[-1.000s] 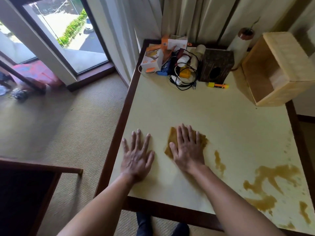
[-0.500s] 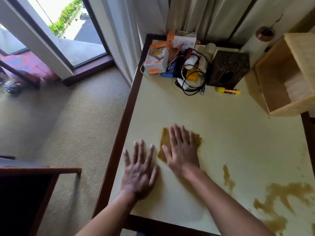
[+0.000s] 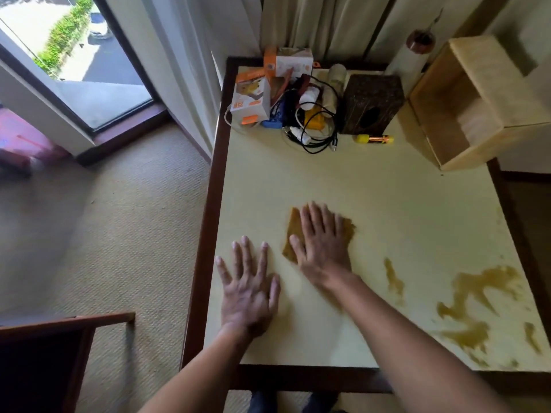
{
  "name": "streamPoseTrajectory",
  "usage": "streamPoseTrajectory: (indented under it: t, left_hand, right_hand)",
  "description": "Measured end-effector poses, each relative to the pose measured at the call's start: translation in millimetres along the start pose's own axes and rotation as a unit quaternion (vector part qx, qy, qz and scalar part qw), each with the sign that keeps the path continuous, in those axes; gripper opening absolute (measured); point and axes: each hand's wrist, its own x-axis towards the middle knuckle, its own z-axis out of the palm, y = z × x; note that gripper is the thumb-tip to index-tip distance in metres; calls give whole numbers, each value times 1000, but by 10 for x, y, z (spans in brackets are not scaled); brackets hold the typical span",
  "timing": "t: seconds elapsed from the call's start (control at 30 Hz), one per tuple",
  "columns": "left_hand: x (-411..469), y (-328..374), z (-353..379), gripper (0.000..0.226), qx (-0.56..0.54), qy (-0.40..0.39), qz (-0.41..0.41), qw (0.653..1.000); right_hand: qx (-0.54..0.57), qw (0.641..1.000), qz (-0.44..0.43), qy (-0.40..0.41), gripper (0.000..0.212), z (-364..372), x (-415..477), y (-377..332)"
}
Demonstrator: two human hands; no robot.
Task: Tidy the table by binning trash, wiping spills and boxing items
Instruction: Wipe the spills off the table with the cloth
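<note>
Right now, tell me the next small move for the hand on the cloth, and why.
Probably slide the right hand, pressed flat on the brown cloth, rightward to the narrow streak: that streak and the large spill beyond it lie unwiped, while the left hand rests flat on the table.

Daylight comes in through the window [image 3: 89, 55] at the upper left, where the outdoor scene is washed out almost to white. It spreads softly over the carpet [image 3: 119, 234] and the pale bench [image 3: 387, 189], which is bright and evenly lit, with no hard glare. Faint, soft-edged shadows lie beside the left hand [image 3: 249, 289] and the right hand [image 3: 323, 242]. The right hand's fingertips and forearm are smeared by motion blur. The wide lens bows the bench edges and stretches the wooden box [image 3: 483, 70] at the right. The chair [image 3: 44, 362] at lower left sits in deep shade.
</note>
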Motion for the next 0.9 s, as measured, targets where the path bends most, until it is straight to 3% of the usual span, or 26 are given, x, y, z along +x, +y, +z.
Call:
streamPoseTrajectory:
  t: [0.1, 0.2, 0.37, 0.5, 0.57, 0.73, 0.8, 0.9]
  left_hand:
    - [-5, -1, -8, 74, -4, 7, 1, 1000]
    - [-18, 9, -31, 73, -6, 3, 5, 1000]
    - [-32, 61, -3, 74, 1, 5, -11, 1000]
    - [-67, 169, -9, 69, 3, 7, -16, 1000]
    - [-143, 356, -15, 68, -6, 9, -11, 1000]
    - [-296, 1030, 82, 68, -59, -10, 5, 998]
    - [-298, 1107, 83, 69, -44, -20, 4, 999]
    - [-287, 1114, 61, 71, -36, -18, 4, 999]
  right_hand:
    - [-10, 998, -64, -26, 74, 129, -757, -31]
    - [-22, 997, -67, -36, 73, 105, -1186, 456]
    - [-26, 997, 61, -26, 75, -185, -932, 1510]
    - [3, 985, 171, -14, 81, -380, -165, 1634]
    - [9, 991, 136, -13, 77, -337, -41, 1374]
    - [-3, 996, -77, -46, 78, -114, -835, 1096]
    - [-6, 993, -104, -49, 79, -121, -947, 1377]
    - [-18, 997, -73, -30, 78, -272, -640, 1919]
